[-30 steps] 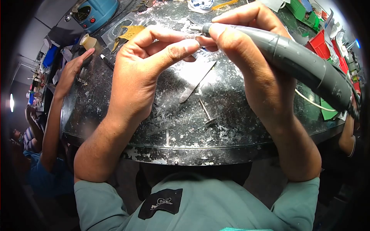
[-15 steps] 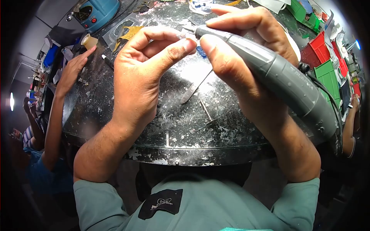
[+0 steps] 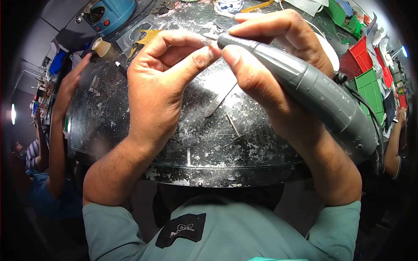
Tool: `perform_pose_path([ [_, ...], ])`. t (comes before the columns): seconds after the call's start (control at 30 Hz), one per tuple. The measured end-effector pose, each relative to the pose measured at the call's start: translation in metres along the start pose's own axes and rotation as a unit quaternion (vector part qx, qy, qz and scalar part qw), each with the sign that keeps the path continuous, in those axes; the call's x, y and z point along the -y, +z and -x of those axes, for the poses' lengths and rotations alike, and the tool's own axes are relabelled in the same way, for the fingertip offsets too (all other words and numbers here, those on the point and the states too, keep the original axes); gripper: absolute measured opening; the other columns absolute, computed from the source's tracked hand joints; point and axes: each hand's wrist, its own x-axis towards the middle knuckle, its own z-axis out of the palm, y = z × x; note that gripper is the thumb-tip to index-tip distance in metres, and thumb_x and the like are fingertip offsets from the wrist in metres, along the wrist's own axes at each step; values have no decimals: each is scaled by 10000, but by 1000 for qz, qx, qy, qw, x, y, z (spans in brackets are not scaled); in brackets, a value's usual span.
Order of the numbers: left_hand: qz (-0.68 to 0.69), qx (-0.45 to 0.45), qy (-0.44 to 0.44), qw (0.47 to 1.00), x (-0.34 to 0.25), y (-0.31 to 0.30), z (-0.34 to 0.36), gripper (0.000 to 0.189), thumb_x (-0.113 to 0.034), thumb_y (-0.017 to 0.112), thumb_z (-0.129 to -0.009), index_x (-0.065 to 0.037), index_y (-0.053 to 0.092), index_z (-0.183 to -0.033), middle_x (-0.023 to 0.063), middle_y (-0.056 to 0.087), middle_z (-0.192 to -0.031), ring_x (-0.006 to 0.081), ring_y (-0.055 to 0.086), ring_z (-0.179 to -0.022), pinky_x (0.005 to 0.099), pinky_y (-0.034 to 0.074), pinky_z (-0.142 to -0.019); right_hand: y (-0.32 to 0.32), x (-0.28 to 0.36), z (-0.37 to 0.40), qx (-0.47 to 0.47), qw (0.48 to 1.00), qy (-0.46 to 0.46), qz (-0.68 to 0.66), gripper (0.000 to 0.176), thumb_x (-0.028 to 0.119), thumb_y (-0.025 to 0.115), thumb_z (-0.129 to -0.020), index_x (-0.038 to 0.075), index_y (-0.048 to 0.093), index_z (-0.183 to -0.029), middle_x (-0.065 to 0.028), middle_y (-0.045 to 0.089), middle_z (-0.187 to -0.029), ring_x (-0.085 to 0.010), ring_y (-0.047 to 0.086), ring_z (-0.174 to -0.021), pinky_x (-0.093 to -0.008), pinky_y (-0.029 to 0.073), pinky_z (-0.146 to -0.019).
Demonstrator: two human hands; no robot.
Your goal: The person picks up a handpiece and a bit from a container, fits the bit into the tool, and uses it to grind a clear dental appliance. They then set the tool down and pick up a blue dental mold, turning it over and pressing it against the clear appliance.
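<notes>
My right hand [image 3: 278, 65] is wrapped round a dark grey rotary handpiece [image 3: 300, 78], its thin bit [image 3: 210, 36] pointing left. Thumb and forefinger of my left hand [image 3: 170, 65] are pinched together right at the bit's tip. Whatever small piece they grip is mostly hidden by the fingertips, and I cannot tell its kind. Below the hands, a flat metal spatula-like tool [image 3: 216, 103] lies on the dark, white-specked table [image 3: 196, 143]. Close by is a thin rod with a small disc end [image 3: 235, 128].
A blue machine [image 3: 109, 17] with red buttons stands at the back left, near a cream spool-like piece [image 3: 101, 47] and yellow scraps [image 3: 149, 36]. Green [image 3: 369, 89] and red bins [image 3: 360, 54] line the right. Another person's hand [image 3: 72, 80] reaches over the table's left side.
The handpiece and my right hand have shifted slightly left and down. My left hand has barely moved. The other person's hand at left has drawn back from the cream piece.
</notes>
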Motion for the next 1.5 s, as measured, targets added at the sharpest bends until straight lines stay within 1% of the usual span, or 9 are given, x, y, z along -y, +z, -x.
perform_pose_path([
  [0.07,-52,12,-16,998,-3,1,2,201,-11,645,-861,10,597,-1055,77,662,-1005,119,610,-963,265,436,-917,-2,6,0,0,1000,-4,-12,253,100,716,-784,-13,606,-982,-123,626,-984,-132,599,-888,-262,473,-824],
  [0.13,-52,14,-13,998,-3,-1,1,204,-9,643,-862,10,595,-1059,77,664,-1005,119,611,-963,265,435,-918,-1,42,-14,49,994,61,73,226,99,707,-795,-11,606,-965,-99,627,-934,-110,588,-823,-243,474,-776],
  [0.27,-50,24,2,998,-2,-1,1,208,-6,636,-865,11,594,-1069,81,665,-1017,119,613,-976,263,430,-927,-5,14,0,25,997,58,41,212,86,705,-793,-9,606,-955,-71,626,-885,-89,574,-777,-225,467,-732],
  [0.37,-50,17,17,998,0,-1,1,214,-7,636,-866,12,596,-1076,86,668,-1028,122,616,-986,266,439,-922,-6,13,0,11,998,58,3,192,85,694,-799,-7,608,-944,-48,620,-845,-71,561,-740,-204,454,-699],
  [0.43,-56,15,18,998,1,-1,0,216,-9,637,-867,14,598,-1077,90,670,-1032,124,621,-983,268,448,-915,-16,18,-5,70,997,30,4,210,65,675,-826,-14,588,-999,-76,640,-873,-95,597,-771,-212,474,-721],
  [0.67,-52,15,31,998,0,1,-1,223,-16,640,-868,22,608,-1086,103,676,-1044,132,635,-962,265,469,-893,-9,40,-10,53,989,135,-9,202,85,677,-839,-12,575,-984,-85,643,-863,-103,597,-772,-239,473,-724],
  [0.97,-63,21,37,997,0,-1,0,227,-23,644,-867,30,615,-1086,97,676,-1027,131,628,-966,268,467,-900,-1,55,-14,47,977,209,-14,201,110,679,-856,-10,558,-964,-96,647,-850,-114,596,-773,-274,471,-728],
  [1.37,-103,29,67,992,2,-3,-1,232,-20,643,-869,31,620,-1094,109,677,-1040,139,632,-975,268,468,-905,-8,47,-13,64,980,187,-18,216,124,679,-858,-10,554,-972,-98,647,-849,-114,596,-780,-275,469,-737],
  [1.5,-96,27,54,994,1,-2,0,220,-12,644,-866,30,620,-1080,108,678,-1029,139,634,-970,271,466,-910,-9,46,-13,64,982,180,-15,221,129,679,-858,-10,553,-974,-99,647,-848,-114,596,-783,-276,468,-741],
])
